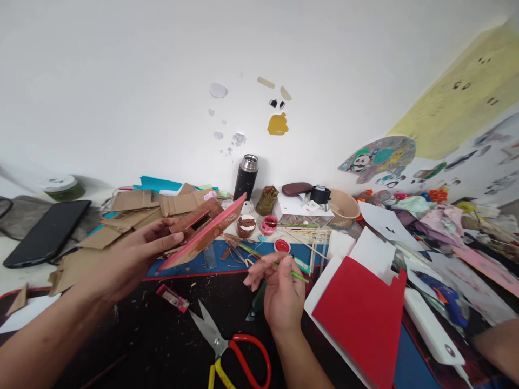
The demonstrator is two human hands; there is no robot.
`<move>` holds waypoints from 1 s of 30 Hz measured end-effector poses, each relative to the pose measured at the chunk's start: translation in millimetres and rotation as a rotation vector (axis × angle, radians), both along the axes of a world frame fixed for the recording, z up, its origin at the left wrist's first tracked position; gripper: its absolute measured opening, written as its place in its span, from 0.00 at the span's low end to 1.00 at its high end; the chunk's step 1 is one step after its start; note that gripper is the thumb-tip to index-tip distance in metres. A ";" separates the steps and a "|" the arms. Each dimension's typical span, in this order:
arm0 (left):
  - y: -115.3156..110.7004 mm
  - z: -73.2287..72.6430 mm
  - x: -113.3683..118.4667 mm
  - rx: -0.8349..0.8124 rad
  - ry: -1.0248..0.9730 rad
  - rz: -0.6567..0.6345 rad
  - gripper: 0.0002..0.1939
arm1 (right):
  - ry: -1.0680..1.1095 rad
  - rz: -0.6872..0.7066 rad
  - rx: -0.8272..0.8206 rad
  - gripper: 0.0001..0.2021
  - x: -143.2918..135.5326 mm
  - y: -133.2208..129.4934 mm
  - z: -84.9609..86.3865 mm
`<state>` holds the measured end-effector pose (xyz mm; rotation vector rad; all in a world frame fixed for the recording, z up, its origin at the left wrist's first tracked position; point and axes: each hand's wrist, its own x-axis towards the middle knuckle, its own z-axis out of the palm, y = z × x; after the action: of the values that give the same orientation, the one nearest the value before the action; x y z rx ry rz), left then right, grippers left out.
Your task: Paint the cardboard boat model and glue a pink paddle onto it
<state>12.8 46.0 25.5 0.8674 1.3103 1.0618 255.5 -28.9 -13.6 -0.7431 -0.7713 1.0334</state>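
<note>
My left hand [146, 246] grips a small painted cardboard model [219, 229] with brown walls, a rectangular opening and a pink slanted panel, held tilted above the desk. In my right hand [286, 294] is a slim green paintbrush [299, 276], pinched between thumb and fingers, its tip end pointing up and left toward the model. Just beyond that hand sits a small lid of red paint [282, 246]. Behind it stand a jar of pinkish-red paint [268, 225] and a jar of brown paint [246, 226].
Open scissors [221, 346] with red and yellow handles lie in front, near a pink box [173, 298]. Cardboard scraps [133, 216] and a black phone [46, 232] are left. Red card [360, 319], a white power strip [432, 327] and a blue glue gun [444, 297] are right. A flask [245, 178] stands behind.
</note>
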 end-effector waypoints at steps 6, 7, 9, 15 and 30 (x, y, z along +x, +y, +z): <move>-0.3 4.9 0.6 -0.096 -0.068 0.001 0.42 | -0.005 0.123 0.001 0.21 -8.3 -5.2 -5.9; -0.5 5.3 0.6 -0.097 -0.063 0.003 0.42 | -0.010 0.137 0.003 0.21 -9.4 -5.9 -6.7; -0.7 5.2 0.3 -0.095 -0.056 -0.001 0.43 | -0.016 0.145 0.006 0.21 -10.2 -6.3 -7.6; -0.3 1.8 -1.3 -0.062 -0.044 -0.035 0.40 | -0.003 0.036 -0.006 0.20 -2.6 -2.8 -2.4; -0.2 -2.7 -3.8 -0.020 -0.043 -0.071 0.37 | -0.022 0.069 -0.013 0.21 -4.0 -3.8 -0.8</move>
<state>9.0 45.8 22.8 0.8662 1.2436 1.0050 251.4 -32.7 -14.4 -0.7436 -0.8148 1.0951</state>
